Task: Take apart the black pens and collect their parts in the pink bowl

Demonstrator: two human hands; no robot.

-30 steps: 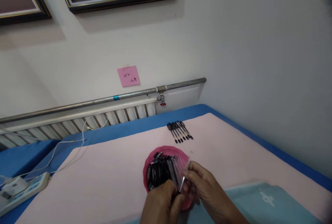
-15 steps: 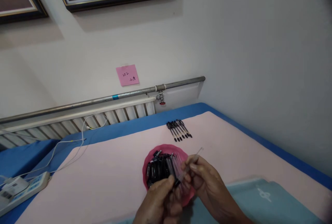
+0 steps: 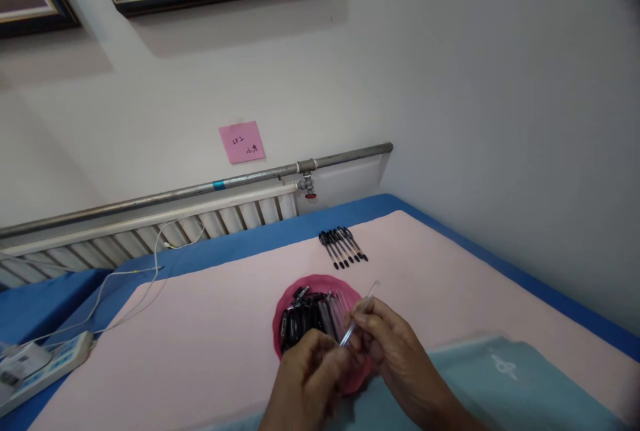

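Over the front of a pink bowl (image 3: 283,294), both my hands are closed at a slim clear pen barrel (image 3: 349,333) that slants up to the right. My right hand (image 3: 395,354) pinches its upper part, with a thin clear end poking out past the fingers. At the lower end, the fingers of my left hand (image 3: 310,378) are pressed together; a small part inside them, if any, is hidden. Black pen caps (image 3: 299,324) fill the bowl's left side, and clear barrels (image 3: 336,308) stand to their right. Behind the bowl, several black-capped pens (image 3: 343,248) lie in a row.
A pale pink cover (image 3: 210,344) lies over the blue table (image 3: 370,206). Teal cloth (image 3: 480,371) lies at the front right. On the left are a power strip (image 3: 65,358) and white cables (image 3: 155,264). A radiator (image 3: 230,219) and pipe (image 3: 350,154) run along the wall.
My hands moved slightly apart, then came together again at the barrel. A black part seen at my left fingers earlier is now out of sight. The view has shifted slightly.
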